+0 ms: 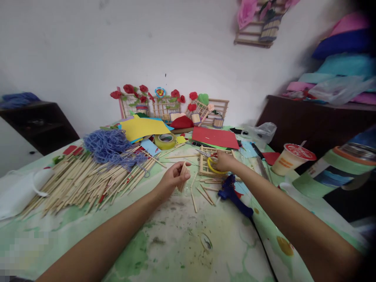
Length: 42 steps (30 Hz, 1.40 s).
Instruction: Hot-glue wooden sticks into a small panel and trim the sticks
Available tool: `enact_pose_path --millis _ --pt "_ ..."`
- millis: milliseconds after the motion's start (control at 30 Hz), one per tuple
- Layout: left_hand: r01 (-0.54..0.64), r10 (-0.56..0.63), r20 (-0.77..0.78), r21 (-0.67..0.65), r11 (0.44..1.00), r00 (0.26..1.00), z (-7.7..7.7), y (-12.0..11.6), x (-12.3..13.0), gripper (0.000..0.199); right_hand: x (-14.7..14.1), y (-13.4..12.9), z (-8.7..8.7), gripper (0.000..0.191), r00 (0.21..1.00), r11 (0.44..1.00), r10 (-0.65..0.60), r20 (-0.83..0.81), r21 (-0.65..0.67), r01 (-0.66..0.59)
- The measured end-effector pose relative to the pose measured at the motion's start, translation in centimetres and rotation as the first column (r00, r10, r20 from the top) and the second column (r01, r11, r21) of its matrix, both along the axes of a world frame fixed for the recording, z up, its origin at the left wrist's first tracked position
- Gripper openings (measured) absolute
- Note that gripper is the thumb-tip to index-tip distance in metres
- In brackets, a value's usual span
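Light soft, moderate. Smooth white wall (176, 51) brightest near upper centre, greying toward the upper-left corner. Faint diffuse shadow beside the pink-flowered wooden-stick rack (268, 29), upper right. Dark-brown wooden cabinet (311, 125) at right sinks nearly to black. Wide-angle stretch tilts the pale-green cylindrical bottle (311, 180), softly blurred. Right-hand corners blacken; coarse pixel blocks lower left.

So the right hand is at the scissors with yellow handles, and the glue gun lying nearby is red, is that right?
Not quite: the head view shows that the glue gun is blue, not red. The right hand is indeed at the yellow-handled scissors.
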<state>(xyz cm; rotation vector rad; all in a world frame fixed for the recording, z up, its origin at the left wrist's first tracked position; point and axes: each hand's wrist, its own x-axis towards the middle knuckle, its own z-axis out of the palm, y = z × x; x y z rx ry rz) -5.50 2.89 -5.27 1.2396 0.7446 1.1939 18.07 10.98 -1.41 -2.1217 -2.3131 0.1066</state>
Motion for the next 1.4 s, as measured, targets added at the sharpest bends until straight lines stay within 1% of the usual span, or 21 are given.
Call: enact_pose_path --millis 67,100,200,233,267,300,333,367,400,467,533,600,700,900,1033,1133,1400 --pt "-0.001 0.002 -0.037 0.036 0.999 0.999 0.0 0.0 -0.1 0.053 0.3 -0.5 1.1 0.054 1.0 0.997 -0.026 -0.014 0.071 0.027" --pt "0.001 0.002 -0.052 0.05 0.999 0.999 0.0 0.0 -0.2 0.054 0.6 -0.9 1.7 0.056 0.999 0.993 -0.039 -0.022 0.108 0.041" --pt "-0.004 0.014 -0.112 0.084 0.996 0.994 0.3 -0.1 -0.3 0.057 1.1 -3.0 3.6 0.052 0.997 0.976 -0.033 -0.066 0.21 0.047" --pt "-0.013 0.025 -0.131 0.097 0.995 0.991 0.4 -0.1 -0.4 0.058 1.1 -4.0 4.1 0.049 0.996 0.968 -0.006 -0.094 0.248 0.029" --pt "-0.023 0.039 -0.146 0.109 0.994 0.989 0.5 -0.2 -0.5 0.058 1.1 -5.2 4.4 0.047 0.977 0.952 0.089 -0.194 0.305 -0.026" --pt "-0.034 0.053 -0.155 0.121 0.992 0.986 0.6 -0.2 -0.5 0.057 1.0 -6.5 4.7 0.049 0.94 0.937 0.199 -0.276 0.336 -0.1" --pt "-0.045 0.066 -0.162 0.13 0.99 0.985 0.6 -0.1 -0.6 0.057 0.8 -7.9 4.8 0.05 0.905 0.926 0.273 -0.326 0.345 -0.155" --pt "-0.053 0.076 -0.166 0.138 0.989 0.983 0.5 -0.1 -0.6 0.056 0.5 -9.3 4.8 0.048 0.883 0.926 0.312 -0.351 0.322 -0.198" --pt "-0.062 0.086 -0.168 0.144 0.988 0.982 0.5 0.0 -0.6 0.056 0.2 -10.5 4.8 0.045 0.871 0.929 0.327 -0.367 0.295 -0.224" --pt "-0.072 0.098 -0.174 0.149 0.986 0.98 0.4 0.0 -0.7 0.056 -0.5 -12.5 4.7 0.037 0.872 0.936 0.333 -0.359 0.238 -0.259" --pt "-0.087 0.113 -0.166 0.156 0.984 0.98 0.5 0.0 -0.7 0.057 -1.1 -13.7 4.7 0.035 0.894 0.941 0.319 -0.314 0.217 -0.26" --pt "-0.11 0.134 -0.149 0.162 0.981 0.98 0.8 -0.2 -0.7 0.057 -1.5 -14.1 4.8 0.037 0.912 0.939 0.316 -0.262 0.223 -0.261" --pt "-0.139 0.161 -0.128 0.165 0.976 0.979 1.2 -0.6 -0.6 0.054 -1.8 -14.1 4.7 0.041 0.915 0.934 0.331 -0.229 0.22 -0.283" --pt "-0.097 0.116 -0.131 0.139 0.986 0.985 1.2 -0.9 -0.4 0.058 -2.2 -14.1 4.2 0.044 0.907 0.936 0.343 -0.246 0.169 -0.308" --pt "-0.16 0.178 -0.112 0.151 0.975 0.978 1.2 -1.1 -0.2 0.057 -2.4 -14.3 3.9 0.047 0.898 0.931 0.356 -0.259 0.175 -0.319" --pt "-0.198 0.216 -0.103 0.159 0.967 0.971 1.2 -1.2 -0.1 0.057 -2.4 -14.4 3.8 0.046 0.888 0.925 0.372 -0.269 0.185 -0.331" --pt "-0.216 0.232 -0.077 0.172 0.961 0.97 0.5 -0.7 -0.3 0.053 -2.3 -14.7 4.1 0.037 0.894 0.934 0.352 -0.277 0.171 -0.315"
